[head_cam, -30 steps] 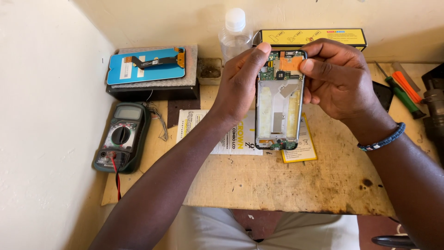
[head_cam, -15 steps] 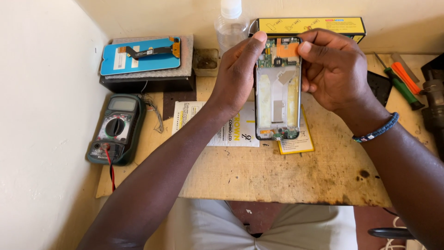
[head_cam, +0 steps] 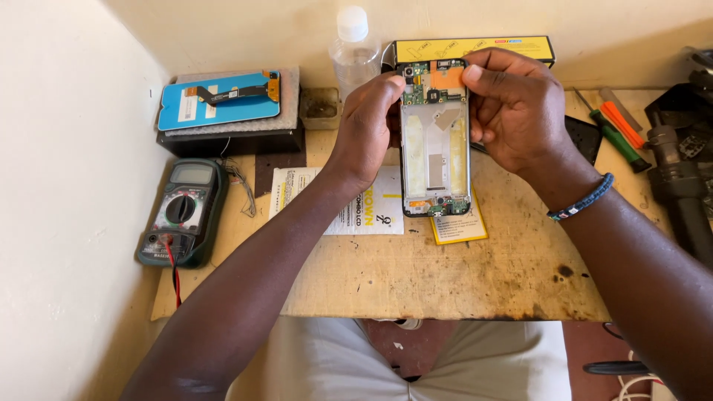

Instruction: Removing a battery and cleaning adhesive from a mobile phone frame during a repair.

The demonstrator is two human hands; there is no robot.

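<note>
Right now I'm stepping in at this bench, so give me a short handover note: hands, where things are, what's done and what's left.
Left hand: grips the opened phone by its left edge, holding it above the table.
Right hand: holds the right edge, fingertips at the top by the circuit board.
Nearby: multimeter left, spare screen on a box, bottle behind, screwdrivers right.
Done: back is off, inner frame and boards exposed.
Left: the phone remains open, not reassembled.
</note>
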